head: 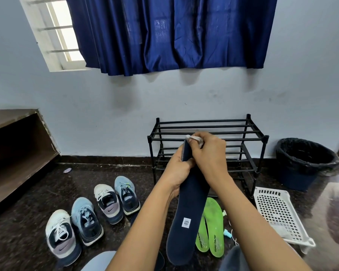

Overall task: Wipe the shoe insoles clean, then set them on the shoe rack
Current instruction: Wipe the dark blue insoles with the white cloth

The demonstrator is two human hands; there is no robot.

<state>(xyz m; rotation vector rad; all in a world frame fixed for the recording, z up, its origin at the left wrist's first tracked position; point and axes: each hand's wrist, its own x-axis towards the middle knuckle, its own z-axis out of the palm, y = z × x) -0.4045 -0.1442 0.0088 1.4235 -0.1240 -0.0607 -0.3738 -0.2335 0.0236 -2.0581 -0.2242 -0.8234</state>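
Note:
A dark blue insole [188, 218] with a small white label is held up in front of me. My left hand [176, 169] grips it from the left, near its far end. At that far end my right hand [207, 153] pinches a white cloth [194, 138] against the insole. Two green insoles [211, 229] lie on the floor below the blue one. Behind my hands, against the wall, stands the black shoe rack [249, 133]; nothing shows on the visible part of its top shelf. Part of another dark insole [160, 261] shows by my left forearm.
Several sneakers [86, 218] stand on the dark floor at the left. A white perforated basket [280, 214] lies tipped at the right, with a black-lined bin [305, 161] behind it. A brown wooden shelf [18, 151] is at far left.

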